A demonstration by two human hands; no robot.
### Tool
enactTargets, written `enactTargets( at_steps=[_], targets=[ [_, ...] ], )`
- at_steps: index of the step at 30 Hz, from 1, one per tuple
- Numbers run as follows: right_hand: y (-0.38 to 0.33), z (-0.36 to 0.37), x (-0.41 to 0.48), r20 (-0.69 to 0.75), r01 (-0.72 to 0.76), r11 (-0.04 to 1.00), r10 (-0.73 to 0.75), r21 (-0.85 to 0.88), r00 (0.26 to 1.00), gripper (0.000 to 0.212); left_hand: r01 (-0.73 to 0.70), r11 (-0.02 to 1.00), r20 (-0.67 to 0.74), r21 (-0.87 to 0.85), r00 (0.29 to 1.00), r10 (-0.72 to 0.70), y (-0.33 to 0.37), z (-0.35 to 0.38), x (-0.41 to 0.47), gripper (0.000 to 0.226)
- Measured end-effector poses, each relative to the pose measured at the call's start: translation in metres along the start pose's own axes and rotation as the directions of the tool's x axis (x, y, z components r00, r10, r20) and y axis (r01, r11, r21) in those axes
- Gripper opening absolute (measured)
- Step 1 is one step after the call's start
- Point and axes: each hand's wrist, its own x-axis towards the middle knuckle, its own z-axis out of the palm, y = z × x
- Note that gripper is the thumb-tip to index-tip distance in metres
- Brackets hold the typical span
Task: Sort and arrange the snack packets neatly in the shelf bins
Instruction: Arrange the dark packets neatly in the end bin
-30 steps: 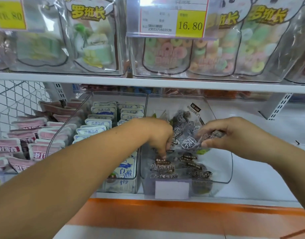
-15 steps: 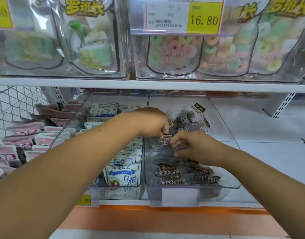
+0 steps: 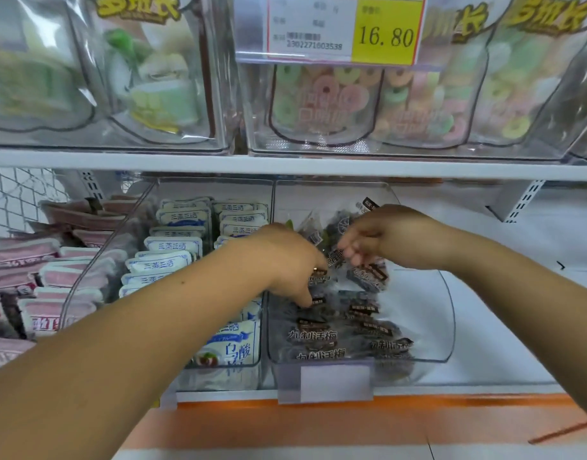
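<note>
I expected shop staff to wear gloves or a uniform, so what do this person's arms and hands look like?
Nothing worn shows in this view. The left forearm and right forearm are bare, with no sleeve edge in sight. The left hand and right hand have no gloves, and no watch, bracelet or ring shows.

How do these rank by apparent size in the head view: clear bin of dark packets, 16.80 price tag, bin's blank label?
1. clear bin of dark packets
2. 16.80 price tag, cut off at top
3. blank label
</note>
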Motion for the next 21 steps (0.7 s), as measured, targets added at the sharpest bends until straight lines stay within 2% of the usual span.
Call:
enactTargets(
  at_steps=[2,4,6,7,9,11,16,21],
  targets=[
    [-0.008,0.005,0.016,-0.008,0.018,0.996,-0.019,-0.084,1.000,0.023,-0.033,0.999,-0.017,0.024,0.999,0.033,0.007,0.003,0.000,0.056],
    [-0.014,0.005,0.030,-0.025,0.033,0.995,-0.036,-0.093,0.999,0.025,-0.042,0.998,-0.019,0.044,0.999,0.043,0.010,0.007,-0.002,0.056],
    [-0.014,0.008,0.040,0.076,0.024,0.993,-0.016,-0.114,0.997,0.027,-0.038,0.997,-0.003,0.071,0.999,0.038,0.012,0.008,-0.005,0.067],
    [-0.012,0.013,0.044,0.164,0.022,0.982,0.009,-0.187,0.986,0.027,-0.039,0.996,0.009,0.084,0.999,0.038,0.013,0.008,-0.006,0.071],
    [-0.005,0.021,0.052,0.280,0.056,0.932,0.050,-0.359,0.959,0.028,-0.053,0.995,0.022,0.089,0.998,0.051,0.012,0.009,-0.005,0.066],
    [0.002,0.022,0.053,0.327,0.084,0.901,0.067,-0.426,0.943,0.030,-0.059,0.996,0.035,0.061,0.998,0.057,0.011,0.010,-0.004,0.056],
    [0.010,0.014,0.053,0.333,0.044,0.881,0.132,-0.471,0.934,0.053,-0.050,0.994,0.067,0.094,0.997,0.044,0.007,0.011,-0.005,0.062],
    [0.010,0.024,0.057,0.322,0.114,0.774,0.120,-0.623,0.939,0.054,-0.046,0.995,0.065,0.091,0.997,0.040,0.006,0.010,-0.004,0.064]
  ],
)
